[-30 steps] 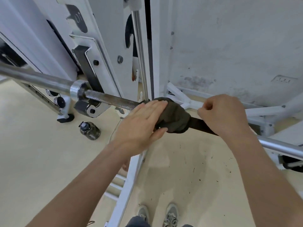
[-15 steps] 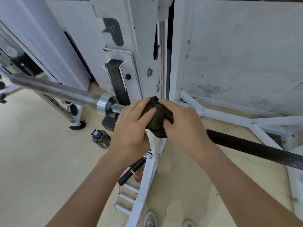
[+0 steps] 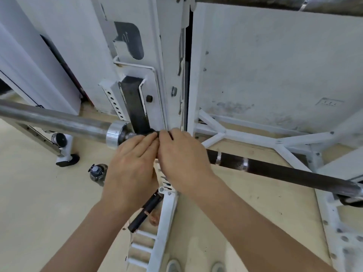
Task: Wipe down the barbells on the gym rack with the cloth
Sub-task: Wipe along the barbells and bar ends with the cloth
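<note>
Gym, white steel rack (image 3: 169, 216), barbell (image 3: 284, 171) on it, pale floor (image 3: 39, 193), scuffed wall (image 3: 275, 75)
</note>
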`<state>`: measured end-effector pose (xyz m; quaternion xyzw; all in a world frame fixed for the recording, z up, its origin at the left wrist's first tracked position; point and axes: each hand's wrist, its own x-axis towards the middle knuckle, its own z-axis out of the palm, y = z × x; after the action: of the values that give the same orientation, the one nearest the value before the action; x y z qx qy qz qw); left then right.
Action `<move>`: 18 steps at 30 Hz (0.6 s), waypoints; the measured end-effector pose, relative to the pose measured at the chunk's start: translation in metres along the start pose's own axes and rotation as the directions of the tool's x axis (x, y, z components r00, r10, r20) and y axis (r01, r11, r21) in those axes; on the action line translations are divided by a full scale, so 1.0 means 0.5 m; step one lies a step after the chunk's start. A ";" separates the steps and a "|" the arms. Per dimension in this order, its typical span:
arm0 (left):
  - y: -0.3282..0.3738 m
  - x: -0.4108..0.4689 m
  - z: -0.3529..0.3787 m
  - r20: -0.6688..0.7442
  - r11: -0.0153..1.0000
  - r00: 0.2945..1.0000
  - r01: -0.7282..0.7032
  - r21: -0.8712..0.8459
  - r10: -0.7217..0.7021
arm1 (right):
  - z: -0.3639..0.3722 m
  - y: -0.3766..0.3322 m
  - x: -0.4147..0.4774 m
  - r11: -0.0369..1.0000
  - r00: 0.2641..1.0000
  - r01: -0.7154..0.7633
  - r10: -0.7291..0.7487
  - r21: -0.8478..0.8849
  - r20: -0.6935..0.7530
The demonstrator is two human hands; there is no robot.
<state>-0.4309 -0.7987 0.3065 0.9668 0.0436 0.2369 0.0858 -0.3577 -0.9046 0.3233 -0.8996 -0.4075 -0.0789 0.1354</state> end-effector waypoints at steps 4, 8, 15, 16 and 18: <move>0.022 0.006 -0.010 -0.014 0.989 0.997 0.079 -0.128 -0.081 | 0.041 0.044 0.014 0.993 0.998 -0.051 0.046 -0.108 -0.041; 0.080 0.025 0.016 0.085 0.983 0.996 -0.013 -0.181 0.028 | -0.005 0.118 -0.058 0.995 0.998 -0.062 0.059 -0.079 -0.038; 0.027 0.023 0.032 0.064 0.983 0.980 -0.186 -0.008 0.186 | -0.141 0.155 -0.097 0.803 0.920 -0.391 0.323 0.451 0.223; 0.016 0.027 0.031 0.024 0.986 0.985 -0.170 0.003 0.169 | -0.139 0.135 -0.078 0.701 0.914 -0.404 0.335 0.588 0.229; -0.006 0.035 0.026 -0.038 0.993 0.992 -0.121 -0.007 0.121 | -0.126 0.099 -0.042 0.503 0.893 -0.414 0.389 0.759 0.229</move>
<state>-0.4094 -0.7954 0.3025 0.9626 -0.0146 0.2598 0.0750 -0.3360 -0.9700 0.3691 -0.8155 -0.1819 0.1556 0.5270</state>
